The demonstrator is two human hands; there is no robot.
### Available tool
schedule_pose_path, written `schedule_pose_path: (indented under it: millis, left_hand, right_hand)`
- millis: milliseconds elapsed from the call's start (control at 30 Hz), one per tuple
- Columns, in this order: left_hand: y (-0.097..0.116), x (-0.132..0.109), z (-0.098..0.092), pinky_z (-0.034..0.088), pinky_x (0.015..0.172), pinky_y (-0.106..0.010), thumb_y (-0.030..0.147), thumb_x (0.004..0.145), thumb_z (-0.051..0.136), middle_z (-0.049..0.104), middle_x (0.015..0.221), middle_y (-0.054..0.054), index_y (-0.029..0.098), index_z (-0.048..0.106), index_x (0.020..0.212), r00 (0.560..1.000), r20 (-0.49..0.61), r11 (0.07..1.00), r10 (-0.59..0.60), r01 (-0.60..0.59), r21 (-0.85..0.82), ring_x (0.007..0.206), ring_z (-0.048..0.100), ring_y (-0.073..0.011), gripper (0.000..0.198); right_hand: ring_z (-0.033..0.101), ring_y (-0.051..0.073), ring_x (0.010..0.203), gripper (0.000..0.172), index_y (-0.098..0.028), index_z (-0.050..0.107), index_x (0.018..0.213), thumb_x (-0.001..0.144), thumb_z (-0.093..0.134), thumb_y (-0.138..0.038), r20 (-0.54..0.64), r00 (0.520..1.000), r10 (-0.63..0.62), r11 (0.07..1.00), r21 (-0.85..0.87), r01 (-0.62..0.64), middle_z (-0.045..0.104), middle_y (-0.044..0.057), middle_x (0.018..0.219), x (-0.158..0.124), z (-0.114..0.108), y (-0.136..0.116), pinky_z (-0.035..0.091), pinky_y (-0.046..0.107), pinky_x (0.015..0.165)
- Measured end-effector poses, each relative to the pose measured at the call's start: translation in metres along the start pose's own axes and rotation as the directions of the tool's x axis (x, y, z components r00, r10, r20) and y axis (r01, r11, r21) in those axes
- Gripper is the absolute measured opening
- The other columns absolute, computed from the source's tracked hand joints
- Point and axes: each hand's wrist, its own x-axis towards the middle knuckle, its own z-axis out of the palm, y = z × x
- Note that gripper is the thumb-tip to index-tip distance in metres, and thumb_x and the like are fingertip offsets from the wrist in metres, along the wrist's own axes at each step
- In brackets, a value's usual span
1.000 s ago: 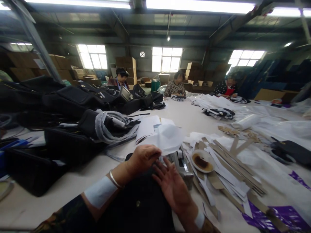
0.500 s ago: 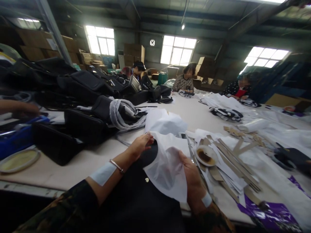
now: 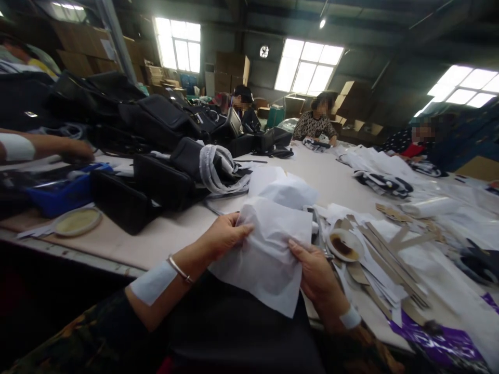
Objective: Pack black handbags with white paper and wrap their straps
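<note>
A white sheet [image 3: 268, 265] is being pinched, thumbs on top, by the inward-angled left hand [image 3: 223, 235] and right hand [image 3: 315, 267].

"How many hands [image 3: 314, 267] does the person at work have in view?"
"Two, with one white sheet [image 3: 268, 259] between them and one bracelet [image 3: 179, 268]."
"And on the tabletop [image 3: 163, 254]?"
"Two shallow dishes [image 3: 78, 222], one blue tray [image 3: 64, 196], and many black bags [image 3: 159, 117] and paper strips [image 3: 390, 259], overlapping too much to count."
"Beyond it?"
"Three people [image 3: 315, 124] across the far side, three large windows [image 3: 310, 67], and part of a fourth, upper left."
</note>
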Motion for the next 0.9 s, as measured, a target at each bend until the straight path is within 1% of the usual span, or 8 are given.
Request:
schedule_pose_path:
  millis: [133,267,367,433,600,700,800,900]
  left_hand:
    - [0.001,-0.041,-0.013,0.049,0.044,-0.021,0.024,0.069,0.082,0.068,0.067,-0.003,0.012,0.070,0.083,0.965,-0.228,0.986,-0.127,0.097,-0.138,0.049,0.060,-0.0133,0.022]
    - [-0.003,-0.075,-0.018,0.062,0.057,-0.031,0.007,0.082,0.065,0.075,0.087,-0.009,0.011,0.069,0.100,0.853,-0.467,0.911,-0.231,0.021,-0.412,0.067,0.071,-0.0203,0.019]
    - [-0.010,-0.092,-0.018,0.064,0.073,-0.033,0.005,0.090,0.056,0.075,0.100,-0.016,0.008,0.067,0.108,0.777,-0.537,0.829,-0.330,-0.034,-0.558,0.082,0.075,-0.0220,0.022]
    - [-0.014,-0.101,-0.012,0.064,0.078,-0.034,0.009,0.093,0.054,0.075,0.104,-0.018,0.006,0.066,0.113,0.769,-0.505,0.777,-0.391,-0.018,-0.629,0.087,0.075,-0.0231,0.023]
    - [-0.017,-0.117,0.011,0.063,0.084,-0.039,0.013,0.096,0.050,0.074,0.111,-0.019,0.008,0.061,0.125,0.792,-0.407,0.691,-0.455,0.026,-0.723,0.094,0.075,-0.0257,0.032]
    - [-0.017,-0.124,0.018,0.062,0.089,-0.037,0.014,0.096,0.050,0.072,0.114,-0.021,0.006,0.060,0.127,0.806,-0.400,0.671,-0.438,-0.003,-0.741,0.100,0.074,-0.0259,0.034]
    - [-0.018,-0.130,0.019,0.061,0.090,-0.040,0.013,0.095,0.050,0.072,0.115,-0.021,0.006,0.058,0.130,0.812,-0.384,0.669,-0.439,0.011,-0.743,0.100,0.074,-0.0272,0.036]
    - [-0.019,-0.133,0.021,0.062,0.088,-0.044,0.013,0.094,0.051,0.073,0.115,-0.020,0.009,0.055,0.134,0.816,-0.338,0.650,-0.468,0.060,-0.757,0.097,0.075,-0.0285,0.040]
  right_hand:
    - [0.072,0.019,0.073,0.063,-0.015,0.065,0.121,0.067,0.088,-0.039,0.084,0.993,0.084,0.988,-0.137,-0.072,0.077,0.008,0.094,0.000,0.000,-0.006,0.061,0.030,0.065]
    - [0.073,0.026,0.094,0.104,-0.028,0.020,0.157,0.075,0.081,-0.049,0.171,0.967,0.189,0.954,-0.265,-0.139,0.063,0.016,0.134,-0.008,0.003,-0.016,0.062,0.036,0.066]
    - [0.069,0.026,0.109,0.114,-0.031,0.003,0.160,0.077,0.080,-0.048,0.265,0.929,0.257,0.914,-0.378,-0.145,0.047,0.018,0.150,-0.019,0.008,-0.010,0.061,0.034,0.074]
    - [0.070,0.023,0.102,0.121,-0.028,0.000,0.161,0.074,0.083,-0.043,0.305,0.909,0.286,0.869,-0.482,-0.112,0.046,0.019,0.152,-0.025,0.014,0.001,0.060,0.031,0.073]
    - [0.066,0.014,0.064,0.096,-0.009,0.023,0.157,0.076,0.072,-0.022,0.170,0.976,0.137,0.715,-0.699,0.021,0.074,0.010,0.100,-0.017,0.032,0.021,0.053,0.023,0.054]
    - [0.064,0.013,0.058,0.072,-0.006,0.045,0.143,0.074,0.064,-0.015,0.139,0.990,0.023,0.719,-0.691,0.080,0.069,0.000,0.069,-0.003,0.036,0.018,0.050,0.021,0.051]
    - [0.065,0.014,0.061,0.062,-0.008,0.051,0.135,0.075,0.063,-0.021,0.137,0.987,-0.079,0.757,-0.636,0.149,0.068,0.000,0.072,0.007,0.032,0.010,0.053,0.023,0.055]
    - [0.069,0.018,0.074,0.075,-0.009,0.041,0.144,0.078,0.065,-0.035,0.127,0.983,-0.135,0.677,-0.712,0.186,0.072,0.009,0.096,0.011,0.024,0.004,0.056,0.027,0.060]
